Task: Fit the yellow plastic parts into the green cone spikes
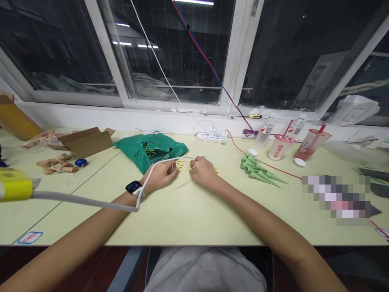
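Observation:
Small yellow plastic pieces (180, 165) lie in a loose group on the pale green table, between and beside my two hands. My left hand (161, 175), with a watch (133, 187) on its wrist, rests at the left of them. Its fingers are curled together at the edge of the pieces. Close by, my right hand (203, 172) is curled over the pieces with its knuckles up. Whatever sits in either hand's fingertips is hidden or too small to name. Behind my left hand a green plastic bag (133, 148) lies partly open, with green pieces inside.
Green cone-shaped pieces (258, 170) are heaped to the right. Drink cups (280, 147), bottles (264, 132) and a power strip (209, 138) stand along the window. At left are a cardboard box (86, 142) and wooden parts (56, 164). A grey cable (85, 199) crosses near my left arm.

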Tool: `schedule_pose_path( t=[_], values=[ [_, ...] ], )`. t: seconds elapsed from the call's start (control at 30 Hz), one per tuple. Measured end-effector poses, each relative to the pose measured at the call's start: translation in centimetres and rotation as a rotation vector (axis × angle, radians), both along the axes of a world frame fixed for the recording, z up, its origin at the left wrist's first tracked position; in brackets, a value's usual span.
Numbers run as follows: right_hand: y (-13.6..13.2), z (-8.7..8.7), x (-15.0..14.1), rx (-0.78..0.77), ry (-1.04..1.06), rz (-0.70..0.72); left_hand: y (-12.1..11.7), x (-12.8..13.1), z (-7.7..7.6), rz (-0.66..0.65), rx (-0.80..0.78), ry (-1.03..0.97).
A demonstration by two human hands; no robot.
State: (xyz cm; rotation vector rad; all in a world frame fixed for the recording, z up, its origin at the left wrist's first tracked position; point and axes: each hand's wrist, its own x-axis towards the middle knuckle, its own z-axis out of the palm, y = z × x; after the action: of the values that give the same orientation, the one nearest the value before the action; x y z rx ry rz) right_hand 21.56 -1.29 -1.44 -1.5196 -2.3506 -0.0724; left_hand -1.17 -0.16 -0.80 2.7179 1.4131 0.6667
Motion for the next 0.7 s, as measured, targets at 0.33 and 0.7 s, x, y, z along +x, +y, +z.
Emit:
schedule_pose_path(
  t=[0.33, 0.7],
  values=[
    [0.2, -0.1, -0.1, 0.018, -0.041, -0.015, 0.3, 0.7, -0.1, -0.073, 0.034, -0.004],
    [-0.2, 0.8, 6.0, -0.002, 0.25, -0.11, -0.1, 0.7, 0.3, -0.041, -0.022, -0.051]
  ],
)
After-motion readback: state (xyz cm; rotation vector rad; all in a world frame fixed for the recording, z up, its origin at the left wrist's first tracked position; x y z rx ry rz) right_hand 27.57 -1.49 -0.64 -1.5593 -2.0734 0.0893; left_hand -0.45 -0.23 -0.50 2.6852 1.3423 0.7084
